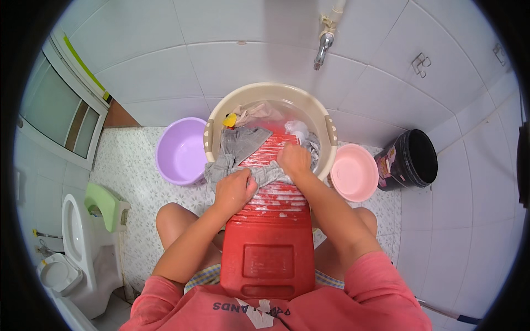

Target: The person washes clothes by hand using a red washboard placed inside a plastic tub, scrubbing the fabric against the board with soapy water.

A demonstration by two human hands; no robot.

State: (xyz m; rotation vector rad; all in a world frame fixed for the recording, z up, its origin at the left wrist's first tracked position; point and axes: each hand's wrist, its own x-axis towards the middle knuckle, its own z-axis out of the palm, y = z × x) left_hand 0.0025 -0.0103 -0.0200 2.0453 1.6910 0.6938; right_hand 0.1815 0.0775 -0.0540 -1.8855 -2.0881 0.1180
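Note:
A red plastic washboard leans from my lap into a large beige basin of water, soap suds on its ridges. Across the ridges lies a wet grey cloth garment. My left hand is closed on its bunched part at the washboard's left edge. Higher up on the right, my right hand grips the same fabric in a fist. In the water behind rest a pale beige cloth, a yellow object and white suds. Darker cloth shows at the basin's right side.
A purple basin stands left of the beige one; a pink basin and a black bucket are on the right. A metal tap juts from the tiled wall. At far left are a toilet and a green stool.

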